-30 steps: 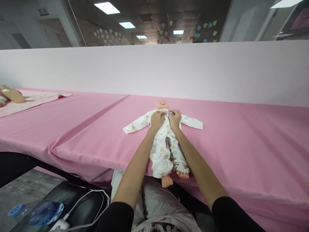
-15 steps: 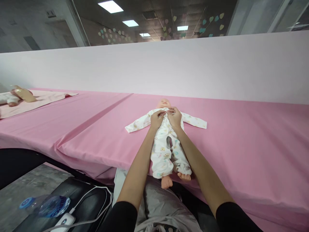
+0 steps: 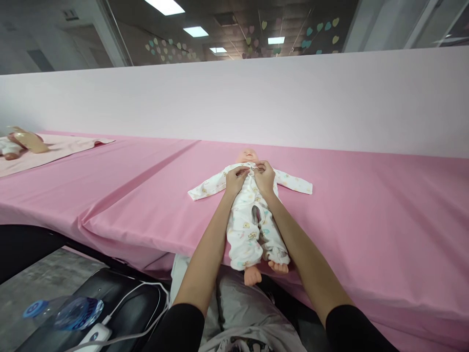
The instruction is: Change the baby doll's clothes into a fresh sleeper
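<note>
A baby doll [image 3: 247,155] lies on its back on the pink sheet, its bare feet toward me. It wears a white baby romper [image 3: 244,233] printed with small coloured figures, the sleeves spread out to both sides. At the romper's neckline my left hand [image 3: 236,180] is closed, fingertips pinching the cloth. Opposite it, my right hand [image 3: 264,177] pinches the other side of the neckline. The fingertips almost meet below the doll's chin, and the fastening between them is too small to make out. A dark gap shows between the romper's legs.
Pink sheeting [image 3: 366,220] covers the long table, with a white partition [image 3: 234,102] behind it. At far left another doll [image 3: 12,146] lies on a pale cloth [image 3: 69,145]. A plastic bottle [image 3: 78,313] and a white charger with cable [image 3: 97,335] rest on a black chair [image 3: 124,298].
Both hands stay at the neckline, with the left fingers shifted slightly away from the right ones. The whole view has moved a little; the doll lies as before.
</note>
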Demonstrator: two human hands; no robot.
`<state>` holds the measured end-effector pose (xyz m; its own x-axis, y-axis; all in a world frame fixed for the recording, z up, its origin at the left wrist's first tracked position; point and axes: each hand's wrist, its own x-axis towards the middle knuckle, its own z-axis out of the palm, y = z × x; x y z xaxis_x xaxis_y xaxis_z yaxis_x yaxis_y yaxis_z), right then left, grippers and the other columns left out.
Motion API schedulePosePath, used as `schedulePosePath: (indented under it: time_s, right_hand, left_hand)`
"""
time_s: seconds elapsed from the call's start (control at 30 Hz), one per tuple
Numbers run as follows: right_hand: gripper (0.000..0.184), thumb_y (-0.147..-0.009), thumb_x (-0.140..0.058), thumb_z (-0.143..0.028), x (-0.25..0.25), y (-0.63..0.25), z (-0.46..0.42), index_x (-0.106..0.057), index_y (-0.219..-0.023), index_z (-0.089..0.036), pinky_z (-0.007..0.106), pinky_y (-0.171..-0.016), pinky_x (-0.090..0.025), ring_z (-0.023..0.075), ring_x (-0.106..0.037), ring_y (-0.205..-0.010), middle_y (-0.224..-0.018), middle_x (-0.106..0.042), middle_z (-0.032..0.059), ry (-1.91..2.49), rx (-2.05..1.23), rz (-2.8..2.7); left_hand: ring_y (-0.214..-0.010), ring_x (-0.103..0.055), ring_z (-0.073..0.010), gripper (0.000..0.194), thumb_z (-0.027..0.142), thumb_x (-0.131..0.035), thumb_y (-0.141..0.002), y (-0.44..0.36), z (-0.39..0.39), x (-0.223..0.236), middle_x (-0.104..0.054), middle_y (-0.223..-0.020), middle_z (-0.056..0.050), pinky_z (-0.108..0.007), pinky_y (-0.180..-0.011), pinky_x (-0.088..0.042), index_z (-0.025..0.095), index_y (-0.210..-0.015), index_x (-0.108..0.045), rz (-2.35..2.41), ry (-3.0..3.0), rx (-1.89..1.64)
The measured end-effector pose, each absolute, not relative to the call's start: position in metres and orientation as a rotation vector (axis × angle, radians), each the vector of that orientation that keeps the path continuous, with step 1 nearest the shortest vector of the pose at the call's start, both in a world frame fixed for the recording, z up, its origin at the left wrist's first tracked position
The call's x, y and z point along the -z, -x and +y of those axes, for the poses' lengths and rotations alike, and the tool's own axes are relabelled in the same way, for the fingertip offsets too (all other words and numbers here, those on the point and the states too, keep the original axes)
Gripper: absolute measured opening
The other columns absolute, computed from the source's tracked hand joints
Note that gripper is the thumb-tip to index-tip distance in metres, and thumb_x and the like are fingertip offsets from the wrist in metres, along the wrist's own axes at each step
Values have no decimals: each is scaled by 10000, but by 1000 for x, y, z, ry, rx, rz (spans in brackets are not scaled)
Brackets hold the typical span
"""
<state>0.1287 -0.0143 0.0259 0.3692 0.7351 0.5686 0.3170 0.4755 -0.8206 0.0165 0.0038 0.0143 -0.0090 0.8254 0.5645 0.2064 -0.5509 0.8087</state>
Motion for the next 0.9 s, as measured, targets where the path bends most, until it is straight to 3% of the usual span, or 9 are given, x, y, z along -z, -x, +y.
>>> schedulePosePath:
  time_s: [0.17,0.43,0.73,0.9]
  right_hand:
    - [128,-742,-454,-174,-27,-128,-18,-555,-818,-196,247,-717,-456,142,-612,-724,-770,-646,2,1100,-358,-1278]
    - [172,-662,-445,-131,-27,-128,-18,-562,-771,-195,234,-709,-458,142,-610,-747,-790,-646,3,1055,-377,-1259]
    - [190,-783,-393,-219,-27,-129,-20,-577,-826,-203,248,-657,-426,146,-584,-649,-728,-644,-10,1113,-285,-1344]
    - [172,-761,-434,-201,-27,-128,-20,-579,-855,-208,248,-658,-423,140,-577,-614,-687,-632,-26,1154,-268,-1356]
  left_hand:
    - [-813,-652,-160,127,240,-636,-742,-16,5,-14,-719,-881,-46,-285,-805,-500,175,-826,-706,1046,-1757,-1612]
    - [-787,-646,-159,144,255,-651,-726,-15,4,-12,-716,-861,-54,-293,-792,-506,162,-824,-700,1051,-1699,-1621]
    - [-822,-656,-157,156,235,-588,-775,-15,1,-14,-717,-864,-42,-276,-807,-498,162,-866,-693,1109,-1673,-1599]
    - [-861,-659,-166,197,251,-533,-819,-14,0,-14,-719,-848,-39,-283,-842,-489,164,-897,-691,1084,-1691,-1615]
